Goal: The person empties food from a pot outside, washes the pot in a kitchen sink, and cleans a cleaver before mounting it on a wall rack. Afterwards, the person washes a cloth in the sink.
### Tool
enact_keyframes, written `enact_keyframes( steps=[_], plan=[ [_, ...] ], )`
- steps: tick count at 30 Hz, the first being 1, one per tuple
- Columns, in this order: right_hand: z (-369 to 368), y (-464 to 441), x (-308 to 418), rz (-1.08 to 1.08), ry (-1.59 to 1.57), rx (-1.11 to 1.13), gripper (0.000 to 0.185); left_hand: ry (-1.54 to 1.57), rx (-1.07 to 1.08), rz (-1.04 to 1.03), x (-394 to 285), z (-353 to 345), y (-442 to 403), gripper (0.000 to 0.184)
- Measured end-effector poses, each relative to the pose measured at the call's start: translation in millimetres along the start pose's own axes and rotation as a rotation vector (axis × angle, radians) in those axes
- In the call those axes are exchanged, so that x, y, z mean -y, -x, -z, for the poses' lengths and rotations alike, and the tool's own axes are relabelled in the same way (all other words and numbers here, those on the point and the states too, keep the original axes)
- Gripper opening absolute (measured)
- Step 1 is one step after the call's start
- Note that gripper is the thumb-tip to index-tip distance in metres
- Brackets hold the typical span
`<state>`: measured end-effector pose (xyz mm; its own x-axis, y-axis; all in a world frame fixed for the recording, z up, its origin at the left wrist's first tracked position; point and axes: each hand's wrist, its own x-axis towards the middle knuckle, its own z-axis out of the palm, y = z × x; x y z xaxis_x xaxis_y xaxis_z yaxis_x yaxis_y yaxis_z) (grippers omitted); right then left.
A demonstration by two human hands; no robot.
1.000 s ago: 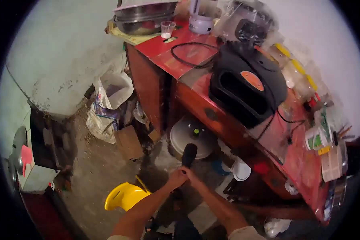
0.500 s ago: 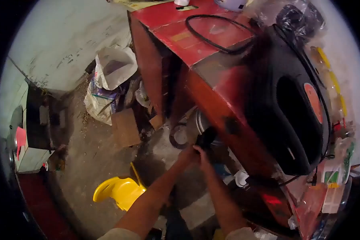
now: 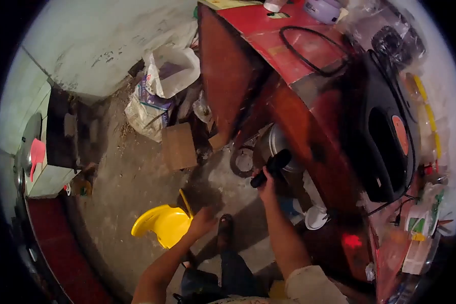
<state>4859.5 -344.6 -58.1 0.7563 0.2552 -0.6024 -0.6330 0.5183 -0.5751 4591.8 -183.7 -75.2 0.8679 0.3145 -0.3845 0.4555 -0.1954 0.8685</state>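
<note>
right hand point(image 3: 266, 184) grips a black object point(image 3: 278, 160), left hand point(image 3: 203, 221) hangs apart.

Red-topped bench point(image 3: 263, 30), R, bears a lg. blk case point(image 3: 359, 126) w/ orange oval label, a looped blk cable point(image 3: 283, 40) just beside it, a wht cup point(image 3: 274, 5) and purple appliance base point(image 3: 321, 11) at far end, plus yellow-lidded containers point(image 3: 430, 114) nr wall point(image 3: 443, 55). On the grimy floor point(image 3: 116, 177), L: yellow plastic item point(image 3: 164, 223), brn cardboard point(image 3: 179, 147), wht-and-purple sack point(image 3: 147, 114).
</note>
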Motion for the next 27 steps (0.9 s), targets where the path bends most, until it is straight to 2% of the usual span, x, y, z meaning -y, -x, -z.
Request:
enact_keyframes(
  steps=[1,3,4,6,9,10,12,13,16,17,20,23,25,27],
  plan=[
    [10,-13,-8,0.006,0.122,-0.118,0.016,-0.004,-0.009,0.032,-1,7,13,0.045],
    [38,-52,-28,0.02,0.372,-0.317,0.018,-0.044,-0.025,0.205,-43,38,47,0.044],
    [55,-62,-26,0.003,0.31,-0.14,0.019,-0.042,-0.031,0.212,-42,47,61,0.041],
    [31,-48,-17,0.085,0.538,-0.13,0.022,-0.081,-0.094,0.32,-36,57,87,0.039],
    [36,-42,-10,0.31,0.838,-0.372,0.029,-0.104,-0.146,0.434,-2,62,125,0.041],
    [46,-43,-3,0.32,0.86,-0.375,0.025,-0.105,-0.162,0.44,2,64,138,0.041],
    [81,-43,19,0.17,0.536,-0.111,0.02,-0.098,-0.183,0.448,3,65,162,0.042],
    [91,-41,32,0.069,0.409,-0.017,0.017,-0.092,-0.155,0.521,8,63,171,0.042],
    [64,-20,60,-0.105,0.408,-0.119,0.028,0.024,-0.157,0.555,11,54,188,0.04],
    [72,-28,58,-0.167,0.491,-0.115,0.027,0.03,-0.165,0.491,8,54,192,0.04],
    [73,-33,41,-0.152,0.55,-0.23,0.022,0.057,-0.193,0.356,-1,63,203,0.038],
    [95,-1,28,0.163,1.051,-0.035,0.036,0.087,-0.218,0.362,-4,81,219,0.037],
    [118,-30,21,-0.134,0.704,-0.253,0.052,0.039,-0.247,0.41,-12,106,244,0.037],
    [130,-24,19,-0.144,0.577,0.126,0.059,-0.003,-0.315,0.455,23,116,277,0.039]
  ],
)
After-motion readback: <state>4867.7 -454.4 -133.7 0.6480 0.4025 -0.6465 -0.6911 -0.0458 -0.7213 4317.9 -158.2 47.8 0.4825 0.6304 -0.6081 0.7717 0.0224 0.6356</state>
